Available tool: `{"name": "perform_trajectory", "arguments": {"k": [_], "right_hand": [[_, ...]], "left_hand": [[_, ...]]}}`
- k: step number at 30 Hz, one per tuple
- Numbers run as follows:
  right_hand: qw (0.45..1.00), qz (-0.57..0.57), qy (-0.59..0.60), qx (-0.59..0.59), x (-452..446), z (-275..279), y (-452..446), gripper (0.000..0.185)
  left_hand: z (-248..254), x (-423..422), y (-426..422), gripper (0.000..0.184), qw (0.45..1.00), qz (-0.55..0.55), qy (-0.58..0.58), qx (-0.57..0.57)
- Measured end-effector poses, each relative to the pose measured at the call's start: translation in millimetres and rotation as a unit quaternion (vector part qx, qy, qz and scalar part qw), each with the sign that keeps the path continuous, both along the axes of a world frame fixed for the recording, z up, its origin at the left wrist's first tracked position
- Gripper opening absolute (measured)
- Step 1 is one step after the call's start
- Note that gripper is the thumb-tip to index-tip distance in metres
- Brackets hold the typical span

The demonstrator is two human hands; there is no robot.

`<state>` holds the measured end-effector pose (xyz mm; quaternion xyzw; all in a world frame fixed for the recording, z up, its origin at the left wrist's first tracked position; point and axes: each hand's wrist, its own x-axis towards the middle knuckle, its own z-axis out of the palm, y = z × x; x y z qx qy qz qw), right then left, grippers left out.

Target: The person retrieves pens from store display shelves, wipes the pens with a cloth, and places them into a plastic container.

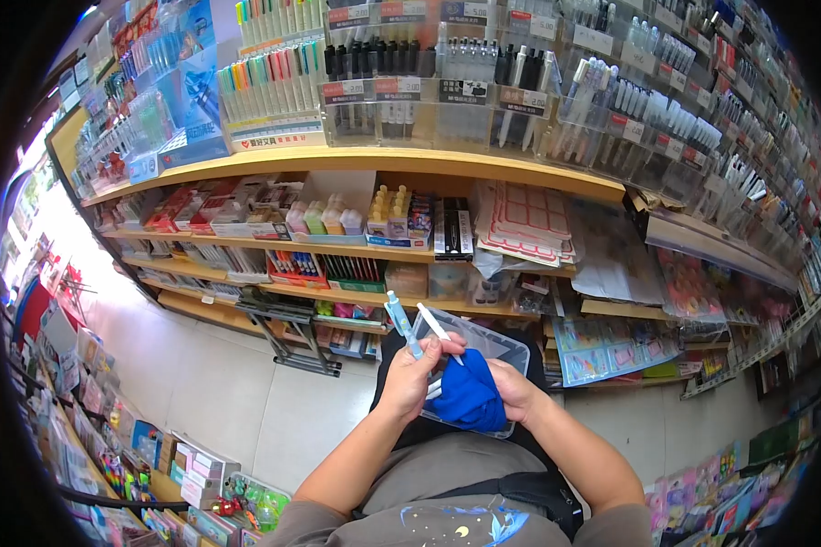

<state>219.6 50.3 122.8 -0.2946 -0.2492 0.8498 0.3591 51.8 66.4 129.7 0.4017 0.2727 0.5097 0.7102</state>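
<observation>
My left hand [412, 376] is closed around a light blue pen [398, 319] standing upright between thumb and fingers. A white pen [436, 324] slants up beside it, its lower part between my left fingertips and the cloth. My right hand [514, 390] grips a bunched blue cloth [472, 394], which touches the white pen's lower end. White pen-like sticks [434, 388] show partly between my left hand and the cloth. Beneath both hands, a clear plastic box [518, 352] rests on my lap; its contents are mostly hidden.
Ahead stands a wooden shelf unit [356, 159] with pens and markers in clear holders [374, 114]. Boxes and bottles [324, 217] fill the lower shelves. A folding stool [294, 330] stands on the tiled floor [233, 392]. Goods on racks [201, 465] are behind me at left.
</observation>
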Motion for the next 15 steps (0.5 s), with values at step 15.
{"name": "perform_trajectory", "arguments": {"k": [15], "right_hand": [[0.960,-0.104,-0.209,0.152,4.7,3.0,11.6,0.034]], "left_hand": [[-1.4,0.1,2.8,0.027,0.999,0.043,0.018,-0.009]]}}
